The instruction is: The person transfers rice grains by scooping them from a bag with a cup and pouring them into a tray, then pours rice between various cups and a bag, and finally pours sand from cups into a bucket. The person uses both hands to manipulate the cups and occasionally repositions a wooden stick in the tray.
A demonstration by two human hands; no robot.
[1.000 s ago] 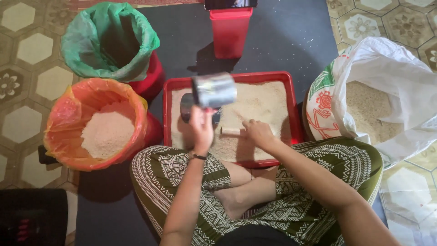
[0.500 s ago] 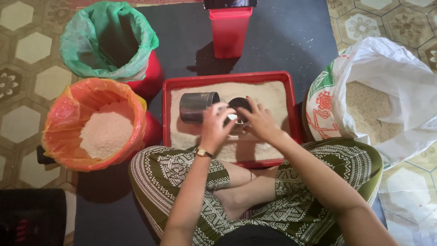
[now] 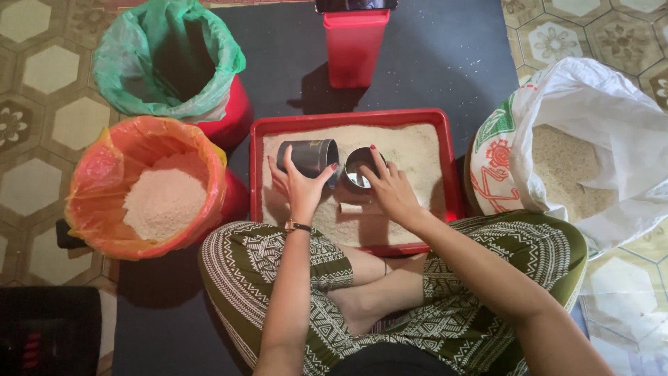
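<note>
Patterned floor tiles and a dark mat (image 3: 431, 56) fill the frame, with a red tray (image 3: 355, 120) of pale grain at centre, just above the seated person's crossed legs. Over the tray, the left hand (image 3: 300, 184) cups a dark metal cup (image 3: 308, 157) lying on its side, fingers curled round its body. Just beside it the right hand (image 3: 391, 189) steadies a second, shiny metal cup (image 3: 358, 169) tilted mouth-up, fingertips on its rim. The two cups lie close, nearly touching.

At left an orange-lined bucket (image 3: 104, 167) holds white grain; a green-lined bucket (image 3: 125, 63) stands in the upper left, a red box (image 3: 353, 49) at top centre, and an open white sack (image 3: 605, 125) of grain at right.

Judging by the pose, the step is handling grain with the cups over the tray. Any next move calls for a firm grip on both cups and keeping them above the tray so spilled grain lands there.
</note>
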